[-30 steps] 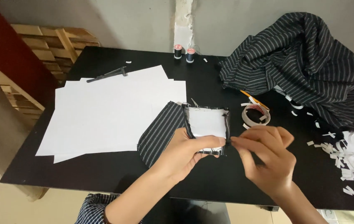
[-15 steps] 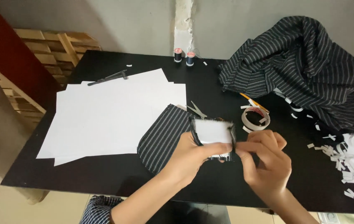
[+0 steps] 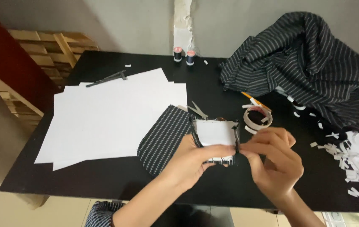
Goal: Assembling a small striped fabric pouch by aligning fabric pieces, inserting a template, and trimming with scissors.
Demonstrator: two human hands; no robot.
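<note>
Black table (image 3: 103, 180) against a grey wall fills the view, with a wooden pallet (image 3: 40, 54) leaning at the upper left. Low in the centre of the frame, the left hand (image 3: 190, 162) and right hand (image 3: 274, 162) meet over a small white card (image 3: 214, 133) wrapped in striped fabric. The fingers of both hands are pinched narrow on the card's lower edge and right side, holding it just above the table. A rounded striped fabric piece (image 3: 162, 141) lies just left of it, overlapping large white paper sheets (image 3: 108, 113). Scissors (image 3: 197, 110) and a tape roll (image 3: 257, 119) sit just above the hands. A heap of striped cloth (image 3: 305, 63) fills the upper right; paper scraps (image 3: 356, 155) scatter at right. Two thread spools (image 3: 184, 55) stand at the top centre.
</note>
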